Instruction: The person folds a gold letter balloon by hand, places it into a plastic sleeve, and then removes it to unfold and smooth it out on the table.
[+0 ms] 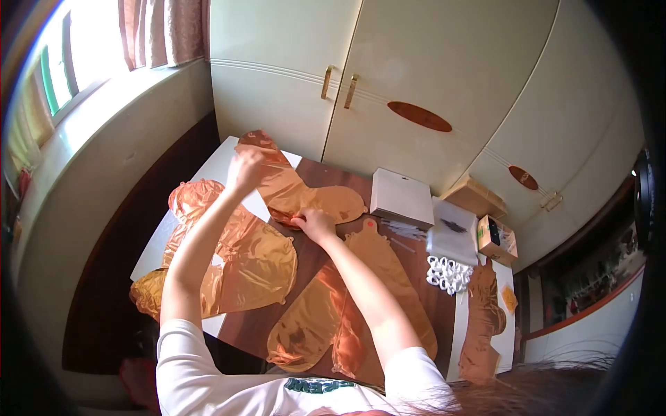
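Note:
A flat copper-coloured foil balloon [300,196] lies at the far side of the table. My left hand [247,169] is closed on its upper left part. At the near edge of the same balloon, my right hand [317,226] pinches the foil with thumb and fingers. To the left, beneath my left forearm, spreads a crumpled gold-copper foil balloon [257,267] with small tabs on its edge. Another large foil balloon [388,277], with a red dot by its top tab, lies under my right forearm.
A white box [402,197] stands at the back, with clear plastic strips [406,230] before it. Right of these are a plastic bag [452,229], white rings [449,274], a small cardboard box [497,240] and a brown foil piece [482,322]. Cabinet doors [430,62] rise behind the table.

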Demonstrator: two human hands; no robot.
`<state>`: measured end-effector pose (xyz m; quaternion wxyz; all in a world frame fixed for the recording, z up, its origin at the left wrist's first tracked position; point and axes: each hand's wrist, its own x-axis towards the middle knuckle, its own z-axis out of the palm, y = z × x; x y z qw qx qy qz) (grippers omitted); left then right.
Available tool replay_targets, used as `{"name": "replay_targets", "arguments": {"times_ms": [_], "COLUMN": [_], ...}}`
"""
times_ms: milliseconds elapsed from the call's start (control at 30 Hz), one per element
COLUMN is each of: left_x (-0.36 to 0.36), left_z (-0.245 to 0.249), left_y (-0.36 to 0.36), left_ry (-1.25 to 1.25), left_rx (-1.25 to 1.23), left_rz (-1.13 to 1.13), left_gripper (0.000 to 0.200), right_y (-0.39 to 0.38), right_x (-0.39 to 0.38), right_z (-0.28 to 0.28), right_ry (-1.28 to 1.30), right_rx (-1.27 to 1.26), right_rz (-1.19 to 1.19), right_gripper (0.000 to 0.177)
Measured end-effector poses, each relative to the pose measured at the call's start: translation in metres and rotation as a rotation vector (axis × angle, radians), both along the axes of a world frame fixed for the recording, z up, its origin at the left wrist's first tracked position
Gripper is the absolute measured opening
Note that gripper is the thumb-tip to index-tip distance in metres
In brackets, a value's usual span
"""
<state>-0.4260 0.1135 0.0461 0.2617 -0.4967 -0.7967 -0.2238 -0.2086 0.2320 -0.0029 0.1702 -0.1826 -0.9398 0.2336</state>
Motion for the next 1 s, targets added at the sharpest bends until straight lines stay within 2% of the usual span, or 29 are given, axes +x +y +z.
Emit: {"name": "replay_targets", "arguments": {"times_ms": [67,133,233,267,367,467,533,633,733,867,1000], "left_x": [0.03,0.049,0.063,0.066,0.063,0.064,0.064,0.065,0.065,0.07,0.076], "left_z": [-0.009,-0.021,-0.028,-0.026,-0.022,-0.036,-0.037,-0.04,-0.041,-0.045,-0.042], "left_y": [-0.006,-0.012,-0.018,-0.021,-0.029,-0.037,-0.039,-0.039,-0.038,-0.037,-0.035], "left_ry": [-0.322,-0.427,-0.32,-0.27,-0.301,-0.271,-0.27,-0.279,-0.31,-0.249,-0.233], "left_rx": [-0.287,-0.268,-0.147,-0.099,-0.33,-0.342,-0.375,-0.353,-0.31,-0.171,-0.162], "left_rz": [-0.249,-0.414,-0.412,-0.483,-0.514,-0.607,-0.567,-0.486,-0.433,-0.457,-0.448], "left_gripper": [0.02,0.027,0.023,0.021,0.026,0.033,0.037,0.038,0.036,0.026,0.025], "right_y": [0.002,0.005,0.005,0.006,0.002,-0.006,-0.006,-0.001,0.0,0.004,0.007], "right_x": [-0.003,-0.006,-0.011,-0.009,0.0,0.01,0.014,0.004,0.0,-0.003,-0.005], "right_z": [-0.003,-0.005,-0.009,-0.011,-0.013,-0.007,-0.008,-0.02,-0.016,-0.011,-0.009], "right_ry": [0.014,0.023,0.034,0.057,0.132,0.195,0.191,0.184,0.096,0.056,0.053], "right_rx": [-0.018,-0.043,-0.07,-0.01,0.141,0.253,0.348,0.282,0.084,-0.035,-0.142], "right_rz": [-0.044,-0.059,-0.15,-0.094,0.069,0.2,0.247,0.173,0.031,-0.035,-0.085], "right_gripper": [0.027,0.025,0.021,0.02,0.017,0.014,0.011,0.011,0.012,0.015,0.018]}}
